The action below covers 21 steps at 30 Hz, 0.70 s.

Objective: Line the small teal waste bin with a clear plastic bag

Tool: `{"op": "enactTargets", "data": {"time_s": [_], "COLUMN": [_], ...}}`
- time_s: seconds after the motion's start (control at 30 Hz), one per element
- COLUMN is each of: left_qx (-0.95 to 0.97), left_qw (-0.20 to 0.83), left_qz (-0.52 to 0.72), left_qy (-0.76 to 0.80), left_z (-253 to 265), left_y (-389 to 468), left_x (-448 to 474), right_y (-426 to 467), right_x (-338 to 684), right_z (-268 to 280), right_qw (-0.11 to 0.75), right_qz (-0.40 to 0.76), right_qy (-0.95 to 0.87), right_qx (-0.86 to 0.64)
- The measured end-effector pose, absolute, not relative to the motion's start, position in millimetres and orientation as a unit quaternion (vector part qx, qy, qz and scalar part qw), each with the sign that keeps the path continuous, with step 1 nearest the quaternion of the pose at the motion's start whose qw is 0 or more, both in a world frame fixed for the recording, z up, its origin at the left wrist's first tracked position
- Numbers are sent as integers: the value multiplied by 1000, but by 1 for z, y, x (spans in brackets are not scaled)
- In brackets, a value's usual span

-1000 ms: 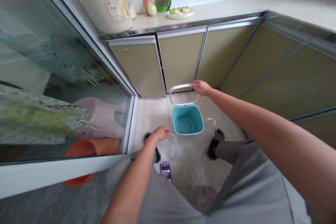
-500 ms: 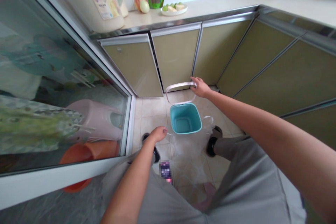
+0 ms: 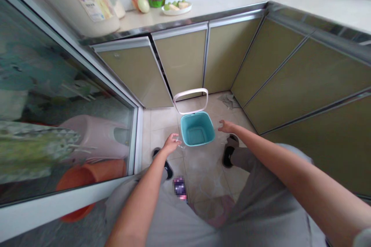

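Note:
A teal square bin stands on the floor, its inside visible from above. Its pale pink rim frame is tilted up behind it. Left of the bin, my left hand has its fingers curled on a bit of clear plastic bag. The rest of that see-through bag seems to spread over the floor before the bin, its edges hard to make out. My right hand is just right of the bin, fingers stretched and apart, apparently holding nothing.
A glass sliding door borders the left side. Cabinets run behind and right, below a counter with a plate of fruit and onions. A crumpled grey item lies by the corner. My shoes flank the bin.
My right hand has let go of the pink frame and come down to the bin's right side. The frame stays raised. My left hand's fingers have spread somewhat, the bag still at them.

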<state>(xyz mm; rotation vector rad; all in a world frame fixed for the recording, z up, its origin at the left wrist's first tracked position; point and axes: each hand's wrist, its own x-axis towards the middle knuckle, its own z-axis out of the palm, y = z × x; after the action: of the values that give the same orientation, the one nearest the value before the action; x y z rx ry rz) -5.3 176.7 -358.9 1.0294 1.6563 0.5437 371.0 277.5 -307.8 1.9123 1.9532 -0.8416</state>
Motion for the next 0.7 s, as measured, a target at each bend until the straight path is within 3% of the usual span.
{"op": "enactTargets", "data": {"time_s": [0.13, 0.33, 0.57, 0.7], "left_qx": [368, 368, 421, 420], "left_qw": [546, 534, 523, 569], "left_qz": [199, 76, 34, 113], "left_qy": [726, 757, 740, 698], "left_z": [-357, -341, -307, -276], "left_y": [175, 165, 136, 123], "left_x": [3, 8, 4, -4], "right_y": [263, 228, 158, 121], "right_x": [369, 368, 348, 347], "right_z": [-307, -286, -249, -227], "right_qw": [192, 107, -75, -276], "right_qz": [-290, -303, -529, -738], "right_qy": [684, 760, 669, 426], "right_qx": [641, 564, 517, 445]}}
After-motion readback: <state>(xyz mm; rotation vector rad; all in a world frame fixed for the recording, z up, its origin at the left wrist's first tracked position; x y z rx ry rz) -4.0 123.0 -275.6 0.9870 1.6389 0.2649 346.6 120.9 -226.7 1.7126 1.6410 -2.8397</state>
